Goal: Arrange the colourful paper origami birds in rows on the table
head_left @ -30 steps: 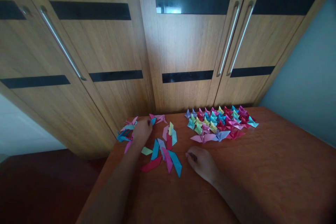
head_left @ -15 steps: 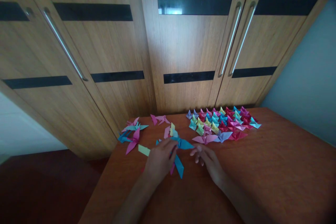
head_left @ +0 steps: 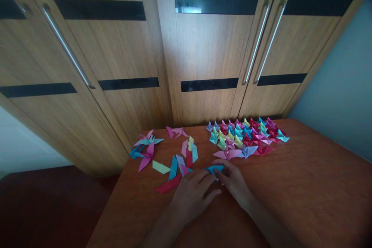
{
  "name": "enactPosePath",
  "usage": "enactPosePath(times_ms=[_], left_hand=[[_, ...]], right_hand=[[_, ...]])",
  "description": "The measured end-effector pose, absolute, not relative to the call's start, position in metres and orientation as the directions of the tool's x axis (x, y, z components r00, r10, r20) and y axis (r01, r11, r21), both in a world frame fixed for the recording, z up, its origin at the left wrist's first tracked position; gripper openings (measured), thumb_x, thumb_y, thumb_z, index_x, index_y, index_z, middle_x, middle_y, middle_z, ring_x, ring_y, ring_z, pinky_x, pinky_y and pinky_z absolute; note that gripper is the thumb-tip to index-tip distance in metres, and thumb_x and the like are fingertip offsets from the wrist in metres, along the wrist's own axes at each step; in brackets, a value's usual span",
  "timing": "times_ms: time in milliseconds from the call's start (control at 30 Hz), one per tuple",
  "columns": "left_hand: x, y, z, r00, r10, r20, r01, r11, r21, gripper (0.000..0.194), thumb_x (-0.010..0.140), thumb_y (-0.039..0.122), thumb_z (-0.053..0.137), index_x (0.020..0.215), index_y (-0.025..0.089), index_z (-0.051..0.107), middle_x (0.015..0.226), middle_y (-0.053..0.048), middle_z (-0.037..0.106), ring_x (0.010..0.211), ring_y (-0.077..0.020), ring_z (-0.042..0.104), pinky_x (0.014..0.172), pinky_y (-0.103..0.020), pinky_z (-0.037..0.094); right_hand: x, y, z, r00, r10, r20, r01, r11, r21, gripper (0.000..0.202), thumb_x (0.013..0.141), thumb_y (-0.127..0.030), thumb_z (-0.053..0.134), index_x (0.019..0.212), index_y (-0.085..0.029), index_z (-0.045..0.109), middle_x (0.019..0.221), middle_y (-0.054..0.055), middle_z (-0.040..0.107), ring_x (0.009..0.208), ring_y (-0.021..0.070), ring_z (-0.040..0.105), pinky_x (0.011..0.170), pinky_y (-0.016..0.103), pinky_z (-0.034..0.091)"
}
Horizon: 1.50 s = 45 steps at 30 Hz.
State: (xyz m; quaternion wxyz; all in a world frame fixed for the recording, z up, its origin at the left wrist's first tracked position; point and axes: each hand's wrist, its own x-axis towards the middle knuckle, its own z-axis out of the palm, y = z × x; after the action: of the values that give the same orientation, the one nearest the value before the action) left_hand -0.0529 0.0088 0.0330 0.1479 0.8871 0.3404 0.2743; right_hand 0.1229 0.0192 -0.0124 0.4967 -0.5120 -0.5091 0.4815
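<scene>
A blue folded paper piece (head_left: 215,168) is between my two hands, low over the wooden table. My right hand (head_left: 232,181) pinches it from the right with thumb and fingers. My left hand (head_left: 195,193) reaches over its left side, fingertips against it and thumb apart below; part of the paper is hidden under these fingers. Just left of my left hand lie flat folded strips: a red one (head_left: 169,184), a blue one (head_left: 173,167), a light green one (head_left: 161,167) and a lilac one (head_left: 180,162).
Rows of colourful folded paper figures (head_left: 247,133) stand at the back right of the table (head_left: 308,186). Winged paper figures, among them a magenta one (head_left: 147,156), lie at the back left. A wooden cabinet (head_left: 203,50) rises behind the table.
The blue paper has moved right and nearer to me. My left hand has shifted right, uncovering several strips, and my right hand has closed on the paper.
</scene>
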Motion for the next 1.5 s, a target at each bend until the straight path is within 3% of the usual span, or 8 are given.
enactPosePath(times_ms=[200,300,433,600,1000,1100,1300,1500], left_hand=[[-0.064,0.018,0.034,0.295,0.834,0.467,0.555,-0.547,0.627,0.023,0.084,0.029,0.058,0.107,0.026,0.064,0.106,-0.007,0.064,0.100,-0.0235,0.057,0.090,-0.036,0.043],[-0.066,0.024,0.031,0.250,0.914,0.320,0.474,-0.404,0.782,0.026,0.082,0.030,0.059,0.107,0.023,0.062,0.106,-0.006,0.064,0.097,-0.0218,0.058,0.085,-0.033,0.045],[-0.066,0.026,0.026,0.398,0.913,0.088,0.356,-0.242,0.902,0.017,0.083,0.029,0.056,0.093,0.019,0.064,0.083,-0.001,0.067,0.074,-0.0163,0.059,0.065,-0.024,0.044],[-0.066,0.026,0.023,0.452,0.892,0.019,0.331,-0.187,0.925,0.015,0.082,0.025,0.053,0.084,0.017,0.065,0.077,-0.001,0.066,0.071,-0.0153,0.058,0.062,-0.022,0.040],[-0.069,0.026,0.020,0.474,0.880,0.013,0.402,-0.230,0.886,0.016,0.080,0.023,0.054,0.083,0.018,0.068,0.074,0.000,0.066,0.069,-0.0147,0.057,0.060,-0.022,0.040],[-0.070,0.027,0.020,0.476,0.879,-0.024,0.331,-0.154,0.931,0.015,0.080,0.028,0.057,0.080,0.016,0.067,0.071,0.000,0.064,0.067,-0.0141,0.056,0.059,-0.022,0.041],[-0.072,0.024,0.030,0.607,0.789,-0.098,-0.032,0.148,0.988,0.028,0.080,0.041,0.064,0.079,0.013,0.065,0.073,-0.004,0.067,0.067,-0.0142,0.059,0.063,-0.024,0.045],[-0.070,0.019,0.032,0.652,0.749,-0.114,-0.106,0.239,0.965,0.026,0.079,0.039,0.067,0.080,0.013,0.067,0.075,-0.005,0.069,0.067,-0.0128,0.060,0.062,-0.022,0.042]], right_hand=[[0.123,0.018,-0.010,0.022,1.000,-0.017,0.029,-0.018,-0.999,0.035,0.069,-0.047,0.067,0.089,-0.019,0.060,0.065,0.000,0.062,0.058,0.0159,0.059,0.049,0.026,0.043],[0.123,0.018,-0.009,0.026,0.998,-0.050,0.012,-0.050,-0.999,0.039,0.068,-0.051,0.068,0.088,-0.019,0.060,0.062,0.000,0.062,0.056,0.0165,0.060,0.045,0.024,0.041],[0.124,0.016,-0.002,0.016,0.998,-0.057,-0.031,-0.056,-0.998,0.042,0.067,-0.054,0.069,0.087,-0.018,0.061,0.063,0.001,0.064,0.055,0.0156,0.060,0.046,0.024,0.041],[0.128,0.014,0.001,-0.092,0.995,-0.042,-0.058,-0.047,-0.997,0.038,0.070,-0.051,0.069,0.085,-0.017,0.061,0.065,0.001,0.065,0.058,0.0144,0.060,0.049,0.023,0.042],[0.129,0.012,-0.004,-0.274,0.962,0.000,0.128,0.037,-0.991,0.032,0.078,-0.047,0.063,0.078,-0.016,0.068,0.069,0.002,0.065,0.064,0.0131,0.058,0.060,0.024,0.043],[0.131,0.010,0.000,-0.304,0.953,-0.011,0.054,0.005,-0.999,0.034,0.076,-0.049,0.065,0.078,-0.016,0.068,0.069,0.002,0.065,0.063,0.0125,0.057,0.058,0.023,0.042],[0.135,0.004,0.002,-0.341,0.937,-0.072,-0.214,-0.152,-0.965,0.032,0.075,-0.048,0.067,0.077,-0.016,0.066,0.065,0.001,0.062,0.059,0.0106,0.053,0.056,0.022,0.040],[0.137,0.002,-0.002,-0.419,0.904,-0.080,-0.346,-0.241,-0.907,0.033,0.071,-0.049,0.071,0.077,-0.017,0.065,0.065,0.001,0.061,0.058,0.0111,0.054,0.055,0.022,0.039]])
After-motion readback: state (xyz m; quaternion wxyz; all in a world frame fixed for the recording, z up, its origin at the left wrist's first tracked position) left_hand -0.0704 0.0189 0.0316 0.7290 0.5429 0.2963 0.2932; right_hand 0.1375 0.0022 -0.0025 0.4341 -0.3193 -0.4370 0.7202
